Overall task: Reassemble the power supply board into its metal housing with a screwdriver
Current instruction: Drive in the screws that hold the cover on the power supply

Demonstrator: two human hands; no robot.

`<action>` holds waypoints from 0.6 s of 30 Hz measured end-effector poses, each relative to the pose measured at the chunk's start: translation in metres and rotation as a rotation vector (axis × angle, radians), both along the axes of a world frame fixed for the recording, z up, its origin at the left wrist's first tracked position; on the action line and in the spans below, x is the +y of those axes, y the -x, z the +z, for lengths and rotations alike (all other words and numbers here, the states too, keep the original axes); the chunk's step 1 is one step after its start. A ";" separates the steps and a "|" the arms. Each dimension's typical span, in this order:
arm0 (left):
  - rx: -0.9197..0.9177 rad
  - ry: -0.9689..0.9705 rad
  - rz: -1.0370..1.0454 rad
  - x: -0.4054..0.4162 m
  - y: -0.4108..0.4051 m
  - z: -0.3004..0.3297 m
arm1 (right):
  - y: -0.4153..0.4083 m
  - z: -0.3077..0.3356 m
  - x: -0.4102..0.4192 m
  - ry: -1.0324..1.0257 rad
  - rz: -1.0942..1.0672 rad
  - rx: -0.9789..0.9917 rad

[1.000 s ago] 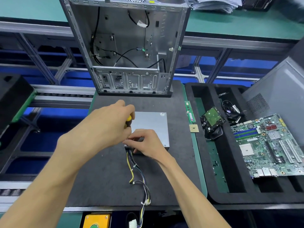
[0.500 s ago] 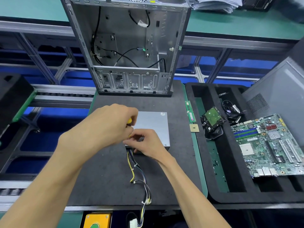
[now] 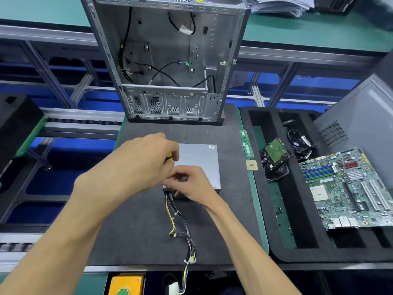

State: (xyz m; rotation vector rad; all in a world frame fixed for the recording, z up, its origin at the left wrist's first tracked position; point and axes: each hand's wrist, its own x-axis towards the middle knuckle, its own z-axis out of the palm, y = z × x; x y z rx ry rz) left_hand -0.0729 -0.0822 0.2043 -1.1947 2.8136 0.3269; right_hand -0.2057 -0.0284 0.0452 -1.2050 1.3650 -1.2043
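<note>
The grey metal power supply housing (image 3: pixel 201 161) lies flat on the dark mat (image 3: pixel 138 226), its cable bundle (image 3: pixel 177 222) trailing toward me. My left hand (image 3: pixel 136 165) grips a screwdriver with a yellow and black handle (image 3: pixel 169 156) over the housing's near left corner; the tip is hidden. My right hand (image 3: pixel 191 184) rests at the same corner, fingers curled and pinching at the screwdriver's lower end; whether a screw is between them is hidden.
An open computer case (image 3: pixel 168 60) stands upright at the mat's far edge. To the right, a black foam tray (image 3: pixel 282 241) holds a hard drive (image 3: pixel 275 155), cables and a motherboard (image 3: pixel 348 188). Memory sticks (image 3: pixel 246 145) and a CPU (image 3: pixel 252 166) lie beside it.
My left hand has turned slightly around the screwdriver handle, covering more of the yellow. The right hand and housing stay in place.
</note>
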 end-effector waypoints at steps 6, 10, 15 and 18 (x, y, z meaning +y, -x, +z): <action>-0.074 0.225 0.175 -0.001 0.003 -0.003 | -0.001 -0.001 0.000 -0.030 -0.001 0.027; -0.076 0.220 0.195 -0.003 0.001 -0.001 | -0.001 -0.001 0.000 -0.023 0.015 0.039; -0.016 -0.007 0.011 -0.006 -0.002 0.003 | 0.000 -0.001 -0.001 -0.033 -0.023 0.006; -0.020 0.022 0.011 -0.005 -0.003 0.001 | 0.000 -0.001 -0.001 -0.020 -0.009 0.003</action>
